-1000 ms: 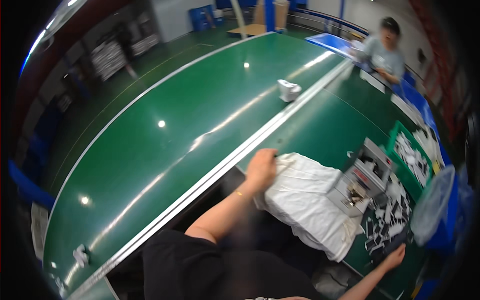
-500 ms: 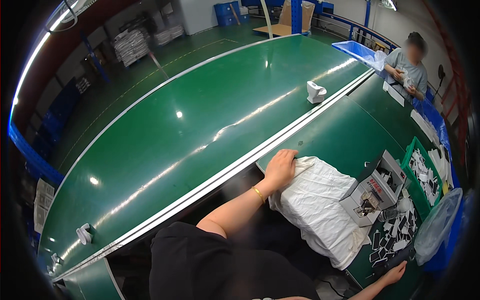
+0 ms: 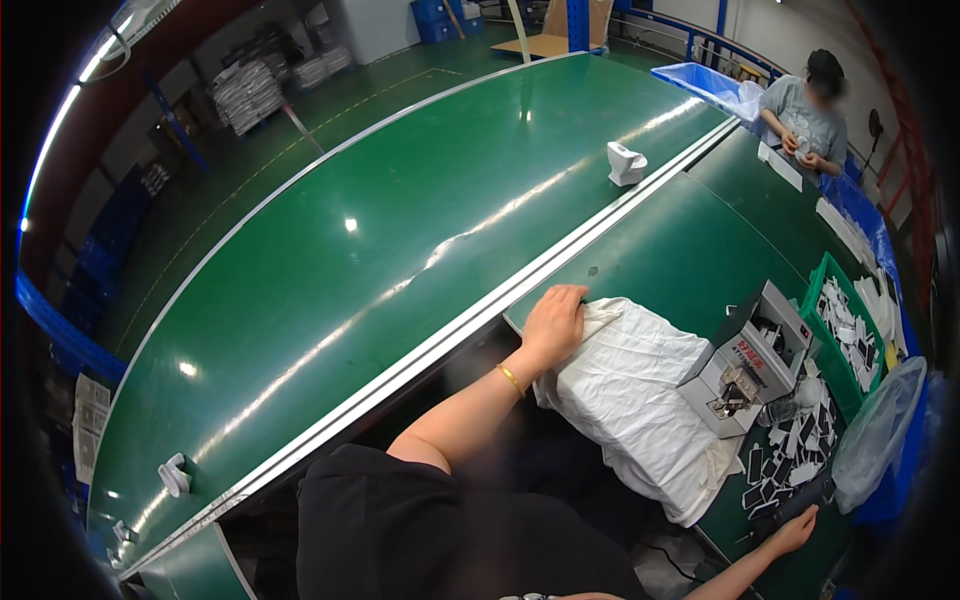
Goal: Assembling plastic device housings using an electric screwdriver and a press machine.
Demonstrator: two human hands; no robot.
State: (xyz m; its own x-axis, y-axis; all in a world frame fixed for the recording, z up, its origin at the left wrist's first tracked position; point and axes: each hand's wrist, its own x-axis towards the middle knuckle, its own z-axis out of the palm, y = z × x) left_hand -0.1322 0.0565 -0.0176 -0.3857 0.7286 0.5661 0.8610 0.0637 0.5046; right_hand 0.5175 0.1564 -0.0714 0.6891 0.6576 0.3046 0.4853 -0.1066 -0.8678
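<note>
My left hand [image 3: 556, 325] is at the near edge of the green work surface, its fingers curled at the upper left corner of a white cloth [image 3: 645, 385]. The cloth lies wrinkled over the bench edge and hangs down in front of me. At the lower right, my right hand [image 3: 793, 531] is closed against a dark electric screwdriver [image 3: 797, 503], whose thin tip points left. How far its fingers wrap the tool is hard to see. Just beyond the screwdriver lie loose small black-and-white flat pieces [image 3: 795, 450].
A grey metal box-shaped machine [image 3: 745, 375] stands right of the cloth. Beside it are a green crate [image 3: 828, 265] of white strips and a clear plastic bag [image 3: 885, 430]. White moulded parts [image 3: 626, 165] stand on the long green belt [image 3: 380, 260]. A co-worker [image 3: 808, 115] handles something white at far right.
The whole view has shifted slightly, with most things a little higher in the picture. Both my hands keep their places at the cloth and screwdriver. The co-worker's head and hands have moved.
</note>
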